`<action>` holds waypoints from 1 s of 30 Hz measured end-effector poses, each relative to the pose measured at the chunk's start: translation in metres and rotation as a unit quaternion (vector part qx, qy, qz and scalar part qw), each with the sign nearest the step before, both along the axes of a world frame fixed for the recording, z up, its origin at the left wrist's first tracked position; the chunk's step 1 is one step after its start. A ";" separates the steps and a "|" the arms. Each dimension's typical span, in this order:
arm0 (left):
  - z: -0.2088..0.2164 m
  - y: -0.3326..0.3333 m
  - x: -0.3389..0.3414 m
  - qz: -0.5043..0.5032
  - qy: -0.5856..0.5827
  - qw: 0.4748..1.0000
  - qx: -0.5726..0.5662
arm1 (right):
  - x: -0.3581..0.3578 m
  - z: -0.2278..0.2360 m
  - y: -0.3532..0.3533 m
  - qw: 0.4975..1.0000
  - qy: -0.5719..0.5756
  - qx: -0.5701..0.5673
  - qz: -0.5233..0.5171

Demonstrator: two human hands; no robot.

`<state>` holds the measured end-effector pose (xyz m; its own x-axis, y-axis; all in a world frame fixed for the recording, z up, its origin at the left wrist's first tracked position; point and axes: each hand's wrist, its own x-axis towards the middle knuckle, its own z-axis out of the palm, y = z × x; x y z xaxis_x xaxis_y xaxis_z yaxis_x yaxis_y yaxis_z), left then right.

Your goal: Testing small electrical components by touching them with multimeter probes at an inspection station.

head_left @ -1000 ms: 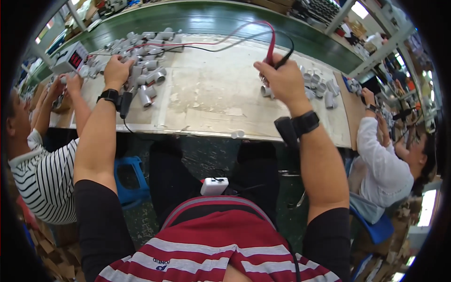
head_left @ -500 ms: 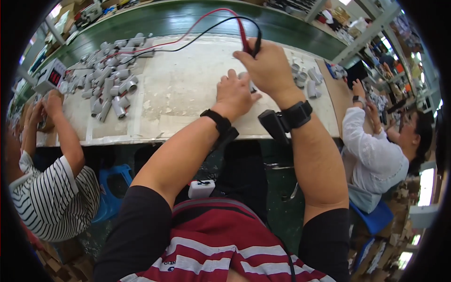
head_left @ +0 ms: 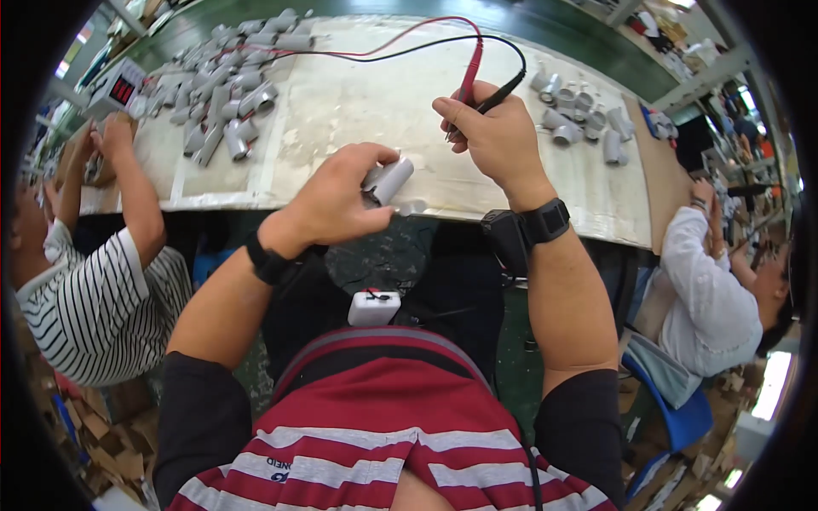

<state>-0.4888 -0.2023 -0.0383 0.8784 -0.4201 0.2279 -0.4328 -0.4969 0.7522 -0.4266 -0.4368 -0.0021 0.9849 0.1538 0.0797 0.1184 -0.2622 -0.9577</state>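
Note:
My left hand point(head_left: 334, 198) is closed round a grey tee-shaped pipe fitting point(head_left: 393, 181) at the table's front edge, its thumb on the near side. Part of the fitting is hidden by the fingers. Two test probes, one red point(head_left: 471, 75) and one black point(head_left: 504, 90), sit together in my right hand point(head_left: 498, 140). Their metal tips point down toward the table, to the right of the fitting and apart from it. Red and black leads arch from the probes leftward across the table.
Many grey fittings point(head_left: 223, 95) lie heaped at the left, beside a meter box point(head_left: 118, 90) with a red display. A smaller group of fittings point(head_left: 586, 116) lies at the right of the white tabletop point(head_left: 341, 111). Co-workers sit on both sides.
My left hand has come back toward me and left, and now shows a grey fitting in its grip. My right hand has lowered slightly, bringing the probe tips into view.

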 end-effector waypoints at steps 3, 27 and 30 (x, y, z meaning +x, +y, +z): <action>0.008 0.033 -0.005 -0.047 0.019 0.999 0.019 | -0.004 -0.027 0.025 0.994 0.067 0.084 0.021; 0.002 0.074 0.005 -0.163 0.059 0.985 0.013 | -0.021 -0.075 0.095 0.987 0.092 0.110 0.069; 0.001 0.074 0.004 -0.163 0.051 0.985 0.012 | -0.021 -0.078 0.096 0.992 0.062 0.084 0.068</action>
<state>-0.4847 -0.1281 -0.0377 0.7133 -0.6883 0.1319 -0.4948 -0.3613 0.7904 -0.4473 -0.3409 -0.0797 0.9596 0.2812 -0.0048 0.0204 -0.0867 -0.9960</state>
